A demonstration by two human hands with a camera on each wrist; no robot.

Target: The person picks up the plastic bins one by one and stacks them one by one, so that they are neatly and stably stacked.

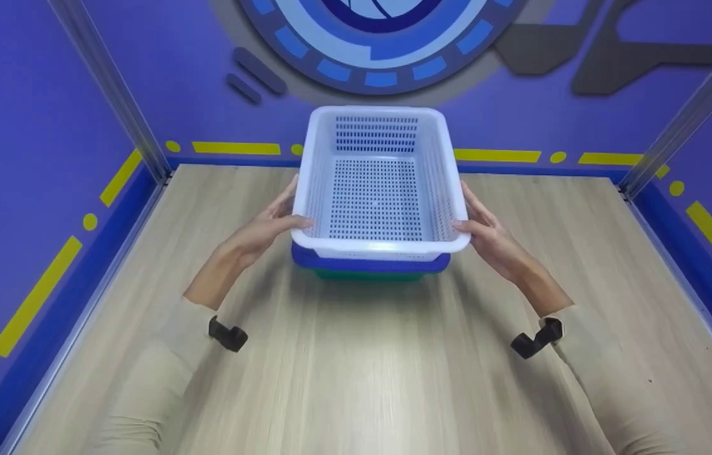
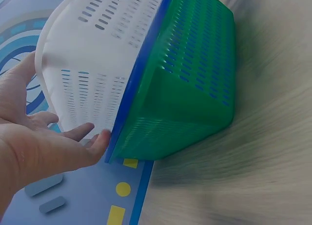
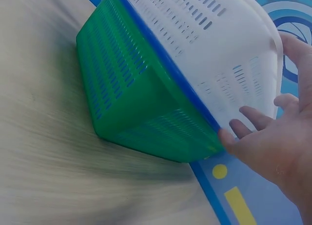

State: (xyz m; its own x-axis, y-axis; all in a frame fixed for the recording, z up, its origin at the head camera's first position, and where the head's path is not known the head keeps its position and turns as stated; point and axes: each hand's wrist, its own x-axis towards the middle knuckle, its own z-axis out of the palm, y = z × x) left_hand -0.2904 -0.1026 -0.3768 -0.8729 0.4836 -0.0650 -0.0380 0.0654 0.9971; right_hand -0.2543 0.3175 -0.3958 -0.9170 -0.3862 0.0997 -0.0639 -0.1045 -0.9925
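A white perforated plastic basket [image 1: 375, 245] is held level at the far middle of the table. My left hand [image 1: 258, 234] grips its left side, thumb over the rim and fingers against the outer wall. On the right side my right hand [image 1: 498, 243] holds it in the same way. Below the white basket shows the blue rim of another basket [image 2: 139, 78], set in a green perforated basket [image 2: 195, 93] that stands on the table. From the wrist views, the white basket's lower part runs down behind the blue rim, where its bottom is hidden.
The wood-grain table [image 1: 368, 366] runs back to a purple-blue printed wall [image 1: 217, 114] close behind the baskets. Side panels with metal corner posts [image 1: 122, 95] flank it. A black wrist camera [image 1: 227, 333] is strapped to each sleeve.
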